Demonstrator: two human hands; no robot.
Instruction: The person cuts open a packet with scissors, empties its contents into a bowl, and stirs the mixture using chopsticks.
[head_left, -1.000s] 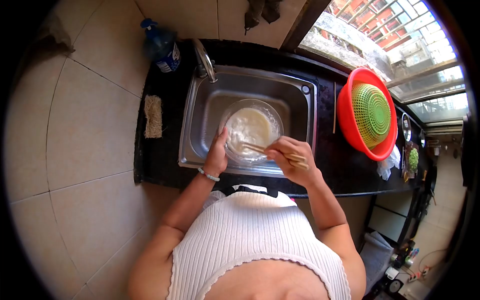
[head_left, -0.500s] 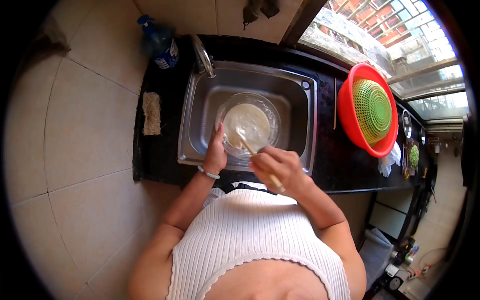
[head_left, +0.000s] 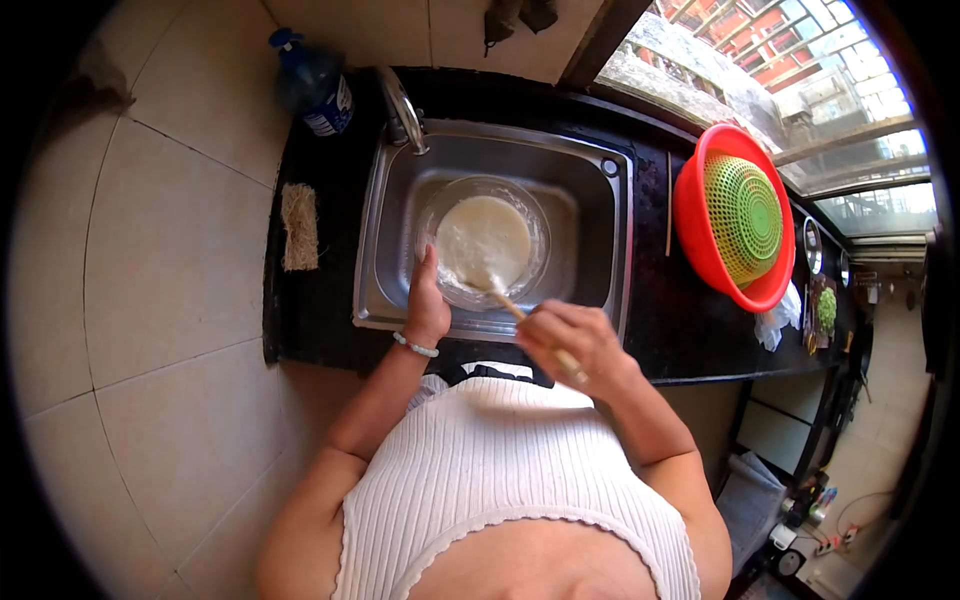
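Note:
A clear bowl (head_left: 541, 245) of pale, runny batter (head_left: 485, 235) is in the steel sink (head_left: 590, 240). My left hand (head_left: 428, 308) grips the bowl's near left side, thumb up along the wall and the other fingers mostly hidden. In my right hand (head_left: 575, 342) is a light wooden-handled utensil (head_left: 508, 303), fingers wrapped round the handle. It slants down leftward to the bowl's near edge, where its tip is coated in white batter, so I cannot make out the shape of its head. A beaded bracelet is on my left wrist.
The faucet (head_left: 403, 115) rises at the sink's back left corner, beside a blue pump bottle (head_left: 315, 90). A fibrous scrubber (head_left: 299, 227) lies on the left counter. Right of the sink are a thin stick (head_left: 669, 205) and a red basin (head_left: 690, 235) holding a green colander (head_left: 745, 215).
The utensil's tip has shifted from within the batter to the bowl's near edge, and my right hand has moved slightly right and down. The bowl has shifted slightly left and up.

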